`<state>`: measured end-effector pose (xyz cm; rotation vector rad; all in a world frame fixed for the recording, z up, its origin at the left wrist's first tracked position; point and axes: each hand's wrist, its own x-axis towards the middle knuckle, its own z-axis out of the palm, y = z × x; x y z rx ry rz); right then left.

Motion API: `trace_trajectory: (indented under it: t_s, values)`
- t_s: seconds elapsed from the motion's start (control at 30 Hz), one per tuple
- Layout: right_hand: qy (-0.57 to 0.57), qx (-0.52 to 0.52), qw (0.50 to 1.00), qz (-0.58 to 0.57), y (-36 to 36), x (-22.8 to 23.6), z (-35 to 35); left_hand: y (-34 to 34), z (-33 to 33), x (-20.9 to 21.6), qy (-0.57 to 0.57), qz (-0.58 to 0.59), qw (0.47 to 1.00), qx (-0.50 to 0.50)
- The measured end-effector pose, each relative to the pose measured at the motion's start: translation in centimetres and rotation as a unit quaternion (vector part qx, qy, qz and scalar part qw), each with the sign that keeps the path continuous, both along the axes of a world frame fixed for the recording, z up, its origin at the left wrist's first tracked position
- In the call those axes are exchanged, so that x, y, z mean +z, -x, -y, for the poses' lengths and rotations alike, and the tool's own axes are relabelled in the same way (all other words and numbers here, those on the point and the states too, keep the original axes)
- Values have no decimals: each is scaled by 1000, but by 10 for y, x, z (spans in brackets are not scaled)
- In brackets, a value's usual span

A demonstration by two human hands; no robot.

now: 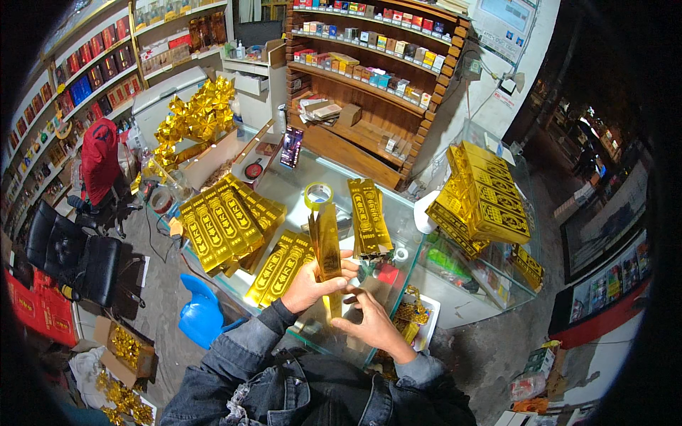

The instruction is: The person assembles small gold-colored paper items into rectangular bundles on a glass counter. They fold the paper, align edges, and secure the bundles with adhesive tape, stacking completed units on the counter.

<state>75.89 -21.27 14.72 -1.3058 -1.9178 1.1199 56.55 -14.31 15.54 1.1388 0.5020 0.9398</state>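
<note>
A long, narrow gold foil paper piece (327,245) stands upright over the glass counter, folded lengthwise. My left hand (312,285) is closed round its middle, thumb across the front. At its lower end my right hand (369,323) grips the foil between thumb and fingers. Left of my hands, printed gold paper sheets (226,224) lie fanned in a pile, with a smaller group of gold sheets (284,264) nearer me. Beyond my right hand rests a stack of folded gold strips (369,216). A roll of yellowish tape (318,193) sits just behind the held foil.
A glass counter (323,167) carries a lit phone (291,147). Gold foil blocks (490,199) are piled on its right part. Gold foil ornaments (199,117) heap up behind the left side. A blue plastic stool (202,312) and black chair (74,248) stand left.
</note>
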Motion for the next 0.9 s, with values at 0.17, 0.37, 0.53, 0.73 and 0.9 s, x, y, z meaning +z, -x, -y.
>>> trace_trajectory:
  t_s: [0.17, 0.37, 0.53, 0.73, 0.9]
  values:
    - [-127, -53, 990, -36, 8, 23, -8, -1, 7, -2, -13, 82, 997, -8]
    - [-375, -152, 914, -42, 11, 90, -42, 1, 21, -4, -16, 69, 995, -70]
    - [-440, -90, 893, 14, 20, 107, -57, 2, 32, -6, -37, 36, 993, -106]
    - [-465, -146, 873, 3, 22, 90, -45, -1, 34, -12, -38, 27, 994, -102]
    - [-276, -41, 957, -80, -12, 105, -34, 5, 33, -5, -155, -90, 978, -103]
